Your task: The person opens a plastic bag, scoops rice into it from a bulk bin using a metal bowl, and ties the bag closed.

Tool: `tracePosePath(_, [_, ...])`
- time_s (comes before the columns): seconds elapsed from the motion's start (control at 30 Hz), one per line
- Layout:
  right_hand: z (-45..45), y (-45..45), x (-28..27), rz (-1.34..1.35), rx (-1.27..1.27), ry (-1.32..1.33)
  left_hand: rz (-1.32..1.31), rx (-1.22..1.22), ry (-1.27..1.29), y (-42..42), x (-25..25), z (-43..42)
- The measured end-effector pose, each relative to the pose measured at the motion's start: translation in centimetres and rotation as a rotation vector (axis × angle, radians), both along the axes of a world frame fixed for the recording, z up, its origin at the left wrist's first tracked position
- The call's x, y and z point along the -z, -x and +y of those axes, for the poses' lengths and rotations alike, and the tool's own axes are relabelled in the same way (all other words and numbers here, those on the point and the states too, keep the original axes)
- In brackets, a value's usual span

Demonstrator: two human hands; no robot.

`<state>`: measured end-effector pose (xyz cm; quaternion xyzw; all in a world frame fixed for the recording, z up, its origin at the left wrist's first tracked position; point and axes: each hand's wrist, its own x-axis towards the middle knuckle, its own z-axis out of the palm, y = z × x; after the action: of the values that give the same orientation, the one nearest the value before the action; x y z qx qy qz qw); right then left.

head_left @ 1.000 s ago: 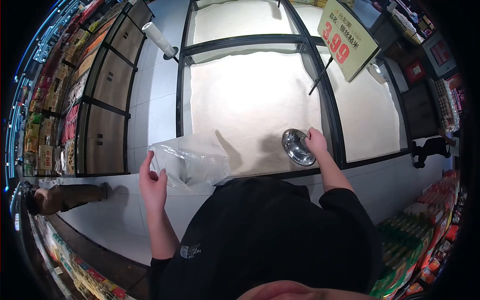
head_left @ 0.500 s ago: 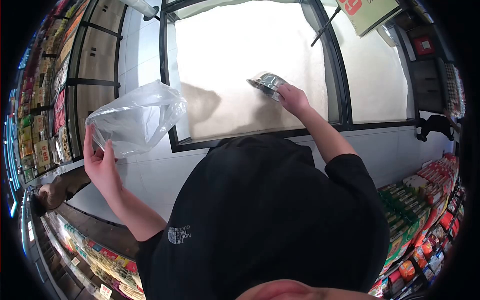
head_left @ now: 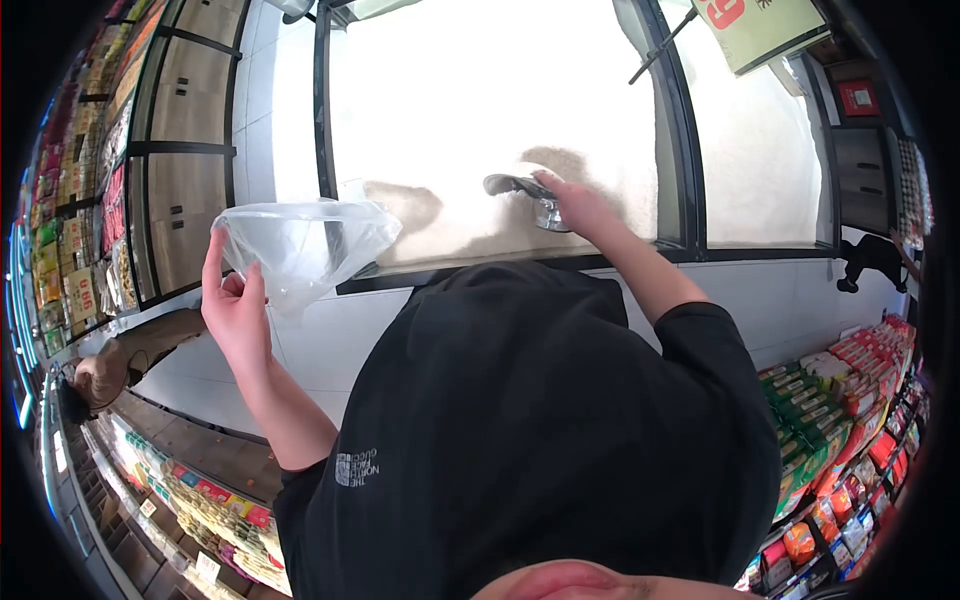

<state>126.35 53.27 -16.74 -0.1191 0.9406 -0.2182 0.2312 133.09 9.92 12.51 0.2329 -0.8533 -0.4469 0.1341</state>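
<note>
A clear plastic bag (head_left: 305,245) hangs from my left hand (head_left: 238,300), with thumb and fingers on its rim and its mouth spread wide. My right hand (head_left: 580,210) grips a shiny metal bowl (head_left: 550,212) above the bin of white grains (head_left: 480,110). The bowl is tilted, and white grains appear to lie in it up to its rim. A gap separates the bowl from the bag, which is to its left, by the bin's near left corner.
The bin's black frame (head_left: 684,150) borders a second white-filled bin (head_left: 755,150) on the right. A price sign (head_left: 765,30) stands at the upper right. Cabinets (head_left: 185,150) line the left. Another person (head_left: 110,370) is at the lower left, and packaged goods (head_left: 825,420) fill the lower right.
The bowl has moved left and up from the bin's near right area and is now turned differently. My left hand and the bag have moved left, and the bag's mouth has opened wider.
</note>
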Motion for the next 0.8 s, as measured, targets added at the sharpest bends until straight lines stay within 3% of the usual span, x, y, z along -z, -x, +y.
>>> tracePosePath(0.27, [-2.4, -0.8, 4.1, -0.057, 0.060, 0.232, -0.057, 0.067, 0.062, 0.2, 1.2, 1.0])
tracePosePath(0.43, [-1.9, -0.3, 3.8, -0.094, 0.153, 0.413, -0.075, 0.078, 0.075, -0.1, 1.7, 1.6])
tracePosePath(0.53, [-0.7, 0.1, 6.9, -0.144, 0.318, 0.463, -0.080, 0.096, 0.089, -0.4, 2.3, 1.8])
tracePosePath(0.63, [0.4, 0.2, 7.6, -0.368, 0.593, 0.552, -0.097, 0.109, 0.090, -0.7, 3.0, 1.6])
tracePosePath(0.73, [0.8, -0.9, 5.8, -0.584, 0.921, 0.842, -0.088, 0.152, 0.105, -0.6, 3.4, 1.9])
tracePosePath(0.8, [1.4, -1.5, 6.0, -0.554, 1.003, 0.975, -0.096, 0.165, 0.106, -0.3, 3.6, 2.4])
